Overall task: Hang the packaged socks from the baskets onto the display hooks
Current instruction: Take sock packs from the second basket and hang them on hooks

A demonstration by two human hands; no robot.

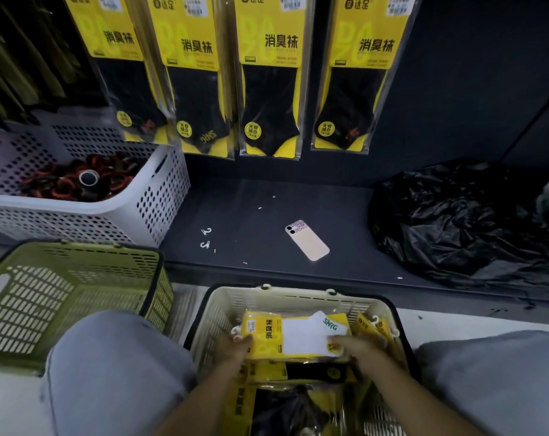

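Presently the left hand (235,344) grips one end of a clear-wrapped packet of white socks on a yellow card (298,336), its fingers curled round the edge. The right hand (358,347) pinches the opposite, toe end of the same packet, and its fingertips are partly hidden by the wrapper. The packet lies flat and crosswise on top of the pile inside a cream slotted plastic basket (298,293), which sits between the person's grey-trousered knees (109,372). Beneath it lie further yellow packets, one holding black socks (317,372); their number cannot be told, since the forearms and shadow cover the near part of the basket. To the left stands an olive-green slotted basket (78,294), its near corner hidden by the left knee. Behind that, on the dark shelf (251,212), a white perforated basket (163,199) holds a jumble of black and orange items, not identifiable, with a roll of tape (89,178) on top. Farther along the shelf lie two small white plastic hooks (205,237), a pale pink phone (307,240) lying face down, and a crumpled black plastic bag (455,221) cut off at the right edge. Four hanging packets of black socks (268,73) sit against the back panel. Their tops run out of the upper frame edge, so what they hang from cannot be seen.
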